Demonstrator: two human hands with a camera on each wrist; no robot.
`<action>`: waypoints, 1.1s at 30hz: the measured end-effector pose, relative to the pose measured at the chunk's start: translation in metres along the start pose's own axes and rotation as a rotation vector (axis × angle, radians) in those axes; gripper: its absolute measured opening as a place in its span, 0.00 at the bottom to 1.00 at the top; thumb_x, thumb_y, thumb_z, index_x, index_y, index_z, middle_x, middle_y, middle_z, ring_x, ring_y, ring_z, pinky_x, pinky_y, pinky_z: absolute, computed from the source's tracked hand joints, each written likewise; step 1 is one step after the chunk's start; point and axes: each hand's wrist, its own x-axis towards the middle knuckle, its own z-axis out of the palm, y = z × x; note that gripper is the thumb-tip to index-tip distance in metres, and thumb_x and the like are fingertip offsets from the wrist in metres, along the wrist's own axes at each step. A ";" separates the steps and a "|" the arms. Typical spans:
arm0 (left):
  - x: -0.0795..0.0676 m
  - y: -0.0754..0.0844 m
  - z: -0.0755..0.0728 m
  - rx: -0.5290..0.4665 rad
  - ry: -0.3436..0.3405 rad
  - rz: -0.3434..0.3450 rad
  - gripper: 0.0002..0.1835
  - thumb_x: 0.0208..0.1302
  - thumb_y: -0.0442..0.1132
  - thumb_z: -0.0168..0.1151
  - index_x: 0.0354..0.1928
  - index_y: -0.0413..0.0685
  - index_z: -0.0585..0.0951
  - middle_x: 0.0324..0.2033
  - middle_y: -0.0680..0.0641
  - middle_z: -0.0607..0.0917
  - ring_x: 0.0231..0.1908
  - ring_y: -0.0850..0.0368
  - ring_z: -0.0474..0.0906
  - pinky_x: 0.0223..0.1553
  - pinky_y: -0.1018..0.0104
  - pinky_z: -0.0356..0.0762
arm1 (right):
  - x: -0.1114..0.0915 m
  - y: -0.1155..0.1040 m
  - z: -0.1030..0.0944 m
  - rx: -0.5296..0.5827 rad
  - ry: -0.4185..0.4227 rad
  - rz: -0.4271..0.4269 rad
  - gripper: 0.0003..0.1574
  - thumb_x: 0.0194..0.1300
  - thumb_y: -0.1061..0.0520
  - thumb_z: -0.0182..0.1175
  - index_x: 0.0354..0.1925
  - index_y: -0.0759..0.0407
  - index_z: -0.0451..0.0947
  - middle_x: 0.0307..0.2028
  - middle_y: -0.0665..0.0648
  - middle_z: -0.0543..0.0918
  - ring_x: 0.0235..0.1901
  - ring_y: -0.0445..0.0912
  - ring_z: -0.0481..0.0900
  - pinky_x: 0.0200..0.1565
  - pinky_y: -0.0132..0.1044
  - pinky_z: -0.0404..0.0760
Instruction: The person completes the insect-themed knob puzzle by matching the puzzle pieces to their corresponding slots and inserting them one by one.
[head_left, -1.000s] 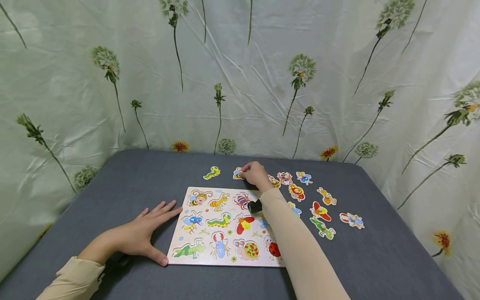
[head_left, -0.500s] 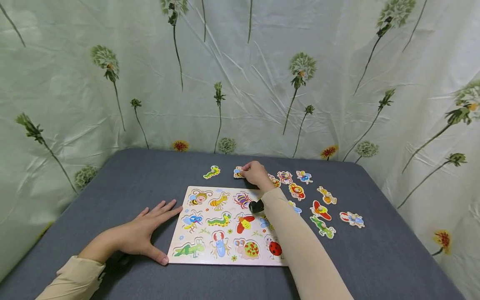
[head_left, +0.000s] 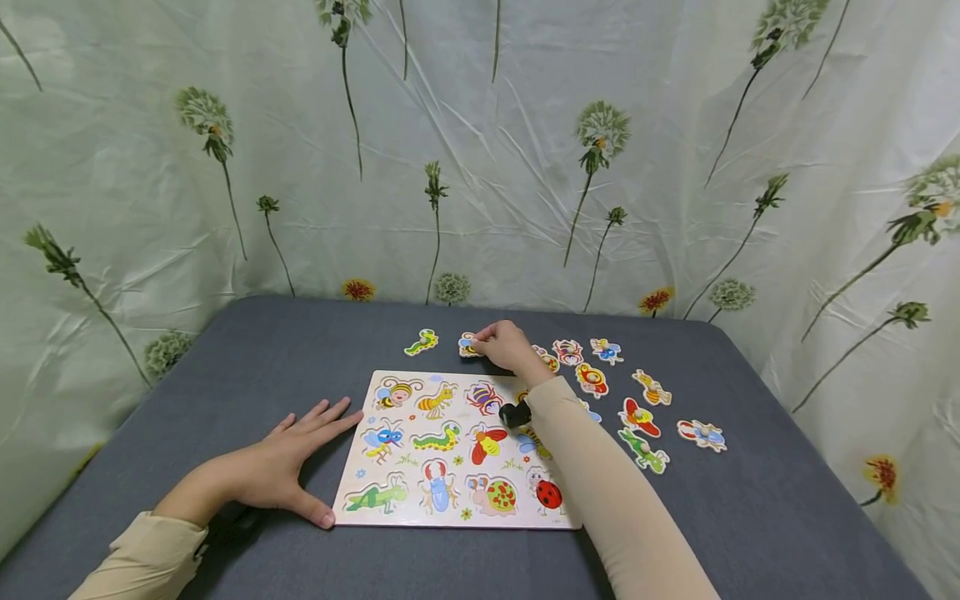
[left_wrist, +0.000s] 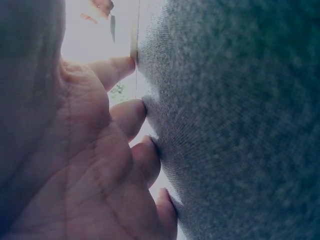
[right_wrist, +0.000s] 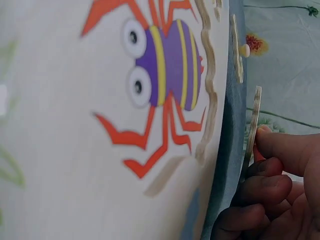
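My right hand (head_left: 504, 343) reaches beyond the board and pinches a bee puzzle piece (head_left: 467, 345) between thumb and fingers. In the right wrist view the bee piece (right_wrist: 254, 117) shows edge-on and seems slightly off the cloth; its knob is hidden by the fingers. The wooden peg-puzzle board (head_left: 408, 520), printed with insect pictures in shallow recesses, lies flat on the table. My left hand (head_left: 281, 462) rests with fingers spread, thumb and a fingertip at the board's left edge. In the left wrist view the fingers (left_wrist: 127, 117) lie along that edge.
A caterpillar piece (head_left: 422, 342) lies left of the bee piece. Right of the board are several loose pieces, among them a spider (head_left: 567, 352), a grasshopper (head_left: 643, 451) and a stag beetle (head_left: 702, 435). A flowered curtain (head_left: 480, 167) hangs behind the dark table (head_left: 300, 350).
The right hand, holding the bee piece, has shifted slightly left toward the caterpillar piece. The left hand stays at the board's edge. The head view has shifted a little.
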 end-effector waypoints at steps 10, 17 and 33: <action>0.000 0.000 0.000 -0.008 -0.004 -0.004 0.72 0.43 0.66 0.87 0.87 0.57 0.55 0.87 0.36 0.47 0.84 0.22 0.36 0.71 0.14 0.32 | -0.007 -0.006 -0.001 0.008 -0.059 -0.050 0.16 0.80 0.51 0.62 0.55 0.60 0.87 0.52 0.60 0.88 0.49 0.50 0.83 0.53 0.43 0.81; 0.000 -0.001 0.000 0.005 0.005 -0.005 0.73 0.41 0.69 0.86 0.87 0.58 0.55 0.87 0.36 0.48 0.84 0.22 0.36 0.71 0.14 0.32 | -0.015 -0.010 0.002 0.012 -0.090 -0.087 0.16 0.81 0.51 0.62 0.55 0.59 0.88 0.36 0.53 0.84 0.32 0.43 0.72 0.40 0.35 0.72; 0.000 -0.002 0.001 0.001 0.007 0.017 0.72 0.44 0.65 0.87 0.87 0.58 0.55 0.87 0.35 0.48 0.83 0.21 0.36 0.70 0.13 0.33 | -0.027 -0.026 0.020 0.048 -0.172 -0.144 0.13 0.79 0.53 0.64 0.52 0.59 0.88 0.21 0.48 0.71 0.22 0.41 0.62 0.31 0.33 0.66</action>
